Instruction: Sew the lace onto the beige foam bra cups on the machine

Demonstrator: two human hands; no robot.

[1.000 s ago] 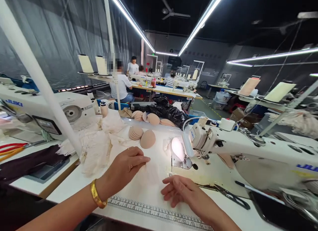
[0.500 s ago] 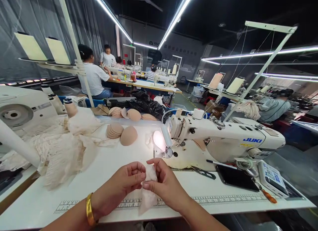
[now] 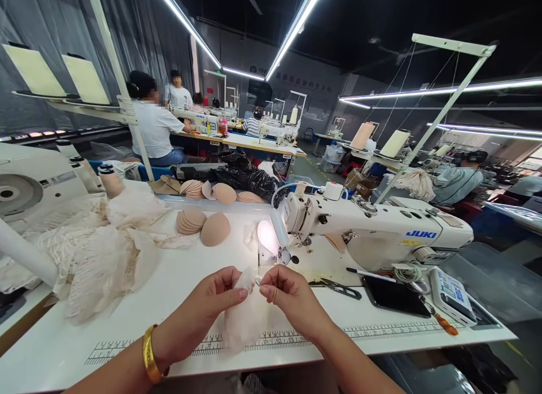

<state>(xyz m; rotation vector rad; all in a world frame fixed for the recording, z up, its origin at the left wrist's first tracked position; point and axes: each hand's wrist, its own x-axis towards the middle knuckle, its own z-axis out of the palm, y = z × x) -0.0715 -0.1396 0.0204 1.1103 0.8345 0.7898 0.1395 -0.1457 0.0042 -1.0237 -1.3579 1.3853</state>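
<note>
While the left hand (image 3: pixel 212 303) pinches one top edge of a thin white sheer fabric piece (image 3: pixel 243 320), the right hand (image 3: pixel 288 295) grips the other. It hangs between them above the white table (image 3: pixel 127 326), near the white sewing machine (image 3: pixel 372 230).

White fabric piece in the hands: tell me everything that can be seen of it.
The white fabric piece looks thin, soft and slightly sheer, and it is crumpled rather than flat. Its top edge is pinched between the left hand and the right hand, above the white table. The rest hangs in loose folds across the printed ruler scale at the table's front edge.
</note>
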